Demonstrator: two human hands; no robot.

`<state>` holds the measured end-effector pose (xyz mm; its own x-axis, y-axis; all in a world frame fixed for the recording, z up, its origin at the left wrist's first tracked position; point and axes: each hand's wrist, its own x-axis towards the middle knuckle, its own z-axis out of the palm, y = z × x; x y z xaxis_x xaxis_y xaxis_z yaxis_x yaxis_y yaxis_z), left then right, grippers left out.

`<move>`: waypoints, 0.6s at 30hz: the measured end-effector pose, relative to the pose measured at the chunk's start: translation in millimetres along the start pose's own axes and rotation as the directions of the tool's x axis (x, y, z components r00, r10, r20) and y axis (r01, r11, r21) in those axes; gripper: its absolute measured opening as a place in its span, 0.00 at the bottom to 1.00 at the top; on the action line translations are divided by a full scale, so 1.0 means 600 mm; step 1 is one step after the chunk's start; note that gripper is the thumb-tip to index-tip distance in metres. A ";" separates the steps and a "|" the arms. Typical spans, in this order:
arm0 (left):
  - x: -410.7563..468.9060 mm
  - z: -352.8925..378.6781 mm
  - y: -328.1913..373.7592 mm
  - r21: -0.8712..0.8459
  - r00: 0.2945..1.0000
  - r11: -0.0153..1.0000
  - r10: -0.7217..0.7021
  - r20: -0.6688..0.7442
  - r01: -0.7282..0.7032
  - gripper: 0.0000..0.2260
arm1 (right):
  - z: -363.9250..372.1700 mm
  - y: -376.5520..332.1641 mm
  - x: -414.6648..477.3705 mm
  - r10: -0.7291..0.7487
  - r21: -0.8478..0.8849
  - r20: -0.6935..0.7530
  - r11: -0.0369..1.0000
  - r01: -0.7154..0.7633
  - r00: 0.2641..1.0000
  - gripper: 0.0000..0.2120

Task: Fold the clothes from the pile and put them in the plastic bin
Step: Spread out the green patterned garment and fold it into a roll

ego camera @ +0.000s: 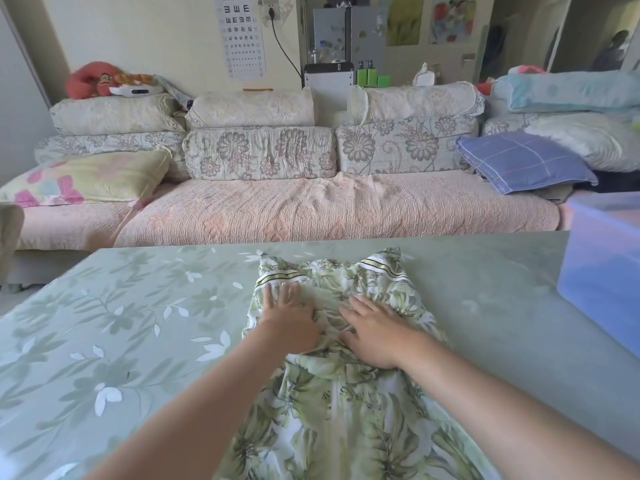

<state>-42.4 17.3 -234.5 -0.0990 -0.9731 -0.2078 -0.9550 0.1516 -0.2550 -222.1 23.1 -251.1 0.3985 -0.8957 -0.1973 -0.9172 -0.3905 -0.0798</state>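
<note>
The table [104, 323] carries it all; the plastic bin [606, 271] sits well right of the fingers. The leaf-print garment [346, 427] lies beneath left hand [289, 322] and right hand [372, 332], fingers straight, slightly apart, pressing; folding looks barely begun, nothing binned yet

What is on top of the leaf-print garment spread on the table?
Both hands rest flat on the garment: the left hand and the right hand, fingers relaxed. The cloth under their palms is covered, so any creases there cannot be seen.

A long sofa with floral quilted cushions [259, 152] stands against a cream wall [138, 29]. An eye chart [242, 32] hangs above it.
</note>
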 end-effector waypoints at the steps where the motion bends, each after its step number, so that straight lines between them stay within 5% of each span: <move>1: -0.002 0.001 0.005 -0.004 0.999 1.000 0.004 -0.039 -0.005 0.29 | 0.001 -0.001 0.000 0.002 -0.007 -0.018 1.000 -0.002 1.000 0.31; 10: -0.012 0.032 -0.039 -0.389 0.996 0.917 0.085 -0.034 -0.092 0.29 | 0.007 -0.004 0.001 0.038 -0.055 -0.005 0.998 -0.038 0.999 0.34; 14: -0.005 0.018 -0.082 -0.657 0.956 0.753 -0.207 -0.209 0.019 0.20 | -0.010 -0.033 0.021 -0.002 -0.091 -0.140 0.996 -0.011 0.990 0.32; 18: 0.004 0.016 -0.121 -0.753 0.899 0.578 -0.435 0.042 0.315 0.22 | -0.029 -0.073 0.062 -0.113 -0.057 -0.156 0.993 0.105 0.981 0.28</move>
<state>29.2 5.6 -225.3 0.3385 -0.9339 -0.1154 -0.7936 -0.3492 0.4983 -166.9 3.4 -238.0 0.4954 -0.8681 -0.0322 -0.8684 -0.4939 -0.0439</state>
